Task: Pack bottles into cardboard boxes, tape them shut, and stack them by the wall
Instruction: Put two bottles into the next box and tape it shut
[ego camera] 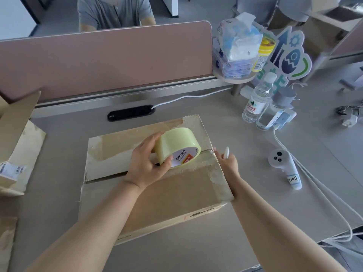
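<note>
Cardboard box [167, 193]: flaps closed, lying flat on the desk [253, 173].
Tape roll [176, 146]: pale yellow, set on the centre seam near the box's right edge.
Left hand [146, 165]: grips the roll.
Right hand [228, 161]: at the box's right edge, pinching a slim white object [226, 152] of unclear kind.
Progress: sealing apparently just beginning; seam mostly bare; stacking remains.
Bottles [257, 101]: two stand unpacked, well right.

Second box [17, 138] half beyond left edge
</note>
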`<state>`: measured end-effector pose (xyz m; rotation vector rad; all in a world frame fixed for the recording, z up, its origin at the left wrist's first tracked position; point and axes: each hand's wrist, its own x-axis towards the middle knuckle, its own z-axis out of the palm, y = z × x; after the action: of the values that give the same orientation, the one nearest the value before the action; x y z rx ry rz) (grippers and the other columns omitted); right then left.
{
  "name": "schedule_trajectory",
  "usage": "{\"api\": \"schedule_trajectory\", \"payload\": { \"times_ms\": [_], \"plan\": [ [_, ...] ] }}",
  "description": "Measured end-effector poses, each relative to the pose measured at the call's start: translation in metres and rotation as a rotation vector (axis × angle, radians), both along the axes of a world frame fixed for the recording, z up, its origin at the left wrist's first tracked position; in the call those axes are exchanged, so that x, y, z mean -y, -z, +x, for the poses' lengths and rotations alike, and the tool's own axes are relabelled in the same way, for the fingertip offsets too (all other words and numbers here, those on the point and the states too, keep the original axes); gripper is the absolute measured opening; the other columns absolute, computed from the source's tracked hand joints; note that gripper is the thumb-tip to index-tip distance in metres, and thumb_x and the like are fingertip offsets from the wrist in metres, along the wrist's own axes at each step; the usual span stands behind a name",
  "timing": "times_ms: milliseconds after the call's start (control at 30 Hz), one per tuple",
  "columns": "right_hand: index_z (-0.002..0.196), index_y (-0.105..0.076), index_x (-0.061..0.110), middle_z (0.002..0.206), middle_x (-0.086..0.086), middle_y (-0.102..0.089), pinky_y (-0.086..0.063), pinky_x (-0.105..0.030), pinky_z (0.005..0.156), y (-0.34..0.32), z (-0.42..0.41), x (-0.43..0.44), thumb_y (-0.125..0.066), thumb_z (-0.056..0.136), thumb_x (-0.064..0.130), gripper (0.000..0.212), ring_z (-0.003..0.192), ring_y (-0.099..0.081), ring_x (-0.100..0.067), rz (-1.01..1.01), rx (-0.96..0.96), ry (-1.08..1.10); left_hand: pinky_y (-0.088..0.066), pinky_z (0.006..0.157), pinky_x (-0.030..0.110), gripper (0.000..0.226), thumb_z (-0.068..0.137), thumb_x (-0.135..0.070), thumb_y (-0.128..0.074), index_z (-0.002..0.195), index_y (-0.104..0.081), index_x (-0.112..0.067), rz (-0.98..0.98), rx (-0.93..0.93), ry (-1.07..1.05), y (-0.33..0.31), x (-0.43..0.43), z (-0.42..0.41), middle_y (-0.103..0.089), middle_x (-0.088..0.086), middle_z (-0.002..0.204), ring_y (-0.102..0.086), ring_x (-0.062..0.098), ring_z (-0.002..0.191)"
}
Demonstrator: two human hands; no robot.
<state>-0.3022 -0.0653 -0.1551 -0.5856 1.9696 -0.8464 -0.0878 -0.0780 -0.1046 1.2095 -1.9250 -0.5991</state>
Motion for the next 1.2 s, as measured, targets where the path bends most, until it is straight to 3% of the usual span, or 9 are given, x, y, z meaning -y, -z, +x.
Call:
{"api": "schedule_trajectory", "payload": {
  "times_ms": [100,200,333,533,600,700,867,1000,1200],
  "plan": [
    [0.065,-0.036,0.02,0.06,-0.001,-0.042,-0.033,-0.029,0.053,-0.012,-0.006,0.001,-0.06,0.088,0.034,0.035,0.054,-0.037,-0.015,-0.34,0.147,0.162,-0.042,0.079,0.006,0.061,0.07,-0.039,-0.055,0.115,-0.056,0.003,-0.004,-0.014,0.008,-0.002,-0.001,0.0,-0.06,0.0,0.104,-0.056,0.01,0.092],
    [0.066,-0.037,0.02,0.057,-0.001,-0.045,-0.033,-0.024,0.047,-0.034,-0.011,0.006,-0.066,0.085,0.013,0.035,0.047,-0.039,-0.01,-0.485,0.118,-0.013,-0.04,0.082,0.005,0.06,0.07,-0.036,-0.056,0.116,-0.056,0.002,-0.021,-0.039,0.024,-0.002,-0.002,-0.001,-0.058,-0.003,0.104,-0.055,0.008,0.094],
    [0.068,-0.04,0.015,0.056,-0.006,-0.059,-0.042,-0.025,0.042,-0.059,0.004,0.008,-0.061,0.086,0.007,0.029,0.04,-0.051,-0.014,-0.418,-0.016,-0.265,-0.037,0.084,0.002,0.059,0.07,-0.034,-0.056,0.115,-0.056,0.003,-0.038,-0.038,0.037,-0.003,-0.003,-0.001,-0.057,-0.002,0.105,-0.055,0.011,0.097],
    [0.089,-0.049,0.005,0.074,-0.019,-0.067,-0.06,-0.036,0.061,-0.082,0.022,0.016,-0.039,0.091,0.0,0.012,0.066,-0.07,-0.031,-0.127,-0.101,-0.573,-0.034,0.08,0.006,0.071,0.068,-0.043,-0.054,0.123,-0.049,0.0,0.006,0.04,0.066,-0.004,-0.003,-0.002,-0.058,0.003,0.11,-0.05,0.008,0.096],
    [0.098,-0.053,0.002,0.081,-0.021,-0.07,-0.06,-0.031,0.059,-0.085,0.023,0.019,-0.037,0.09,-0.001,0.018,0.066,-0.071,-0.027,-0.062,-0.103,-0.618,-0.034,0.08,0.013,0.075,0.067,-0.04,-0.063,0.131,-0.04,-0.008,0.082,0.045,0.098,-0.005,-0.004,-0.004,-0.049,-0.009,0.113,-0.047,0.004,0.098],
    [0.091,-0.056,0.006,0.059,-0.007,-0.064,-0.045,-0.016,0.045,-0.09,0.024,0.021,-0.038,0.082,-0.002,0.022,0.047,-0.059,-0.012,-0.015,-0.24,-0.674,-0.036,0.079,0.019,0.072,0.073,-0.016,-0.072,0.134,-0.034,-0.014,0.11,0.076,0.088,-0.004,-0.004,-0.004,-0.046,-0.013,0.112,-0.053,0.016,0.103],
    [0.081,-0.051,0.009,0.056,-0.002,-0.06,-0.042,-0.018,0.045,-0.091,0.03,0.023,-0.046,0.086,0.002,0.01,0.044,-0.051,-0.013,-0.011,-0.303,-0.687,-0.047,0.076,0.025,0.064,0.069,-0.028,-0.059,0.129,-0.035,-0.023,0.051,0.036,0.108,-0.012,-0.002,0.013,-0.051,-0.016,0.11,-0.058,0.015,0.095],
    [0.081,-0.047,0.011,0.063,-0.005,-0.067,-0.045,-0.024,0.052,-0.088,0.032,0.025,-0.048,0.092,0.009,0.011,0.044,-0.055,-0.014,-0.017,-0.296,-0.684,-0.042,0.061,0.008,0.052,0.066,-0.02,-0.058,0.114,-0.037,-0.027,0.059,-0.001,0.095,-0.019,-0.005,0.046,-0.047,-0.026,0.09,-0.053,-0.005,0.078],
    [0.08,-0.045,0.011,0.064,-0.007,-0.067,-0.048,-0.021,0.047,-0.09,0.038,0.027,-0.05,0.093,0.01,0.014,0.046,-0.059,-0.014,-0.022,-0.356,-0.714,-0.036,0.07,0.0,0.054,0.067,-0.037,-0.056,0.119,-0.044,-0.027,-0.04,0.027,0.128,-0.022,-0.006,0.055,-0.049,-0.032,0.088,-0.049,-0.016,0.081]
  ]
}}
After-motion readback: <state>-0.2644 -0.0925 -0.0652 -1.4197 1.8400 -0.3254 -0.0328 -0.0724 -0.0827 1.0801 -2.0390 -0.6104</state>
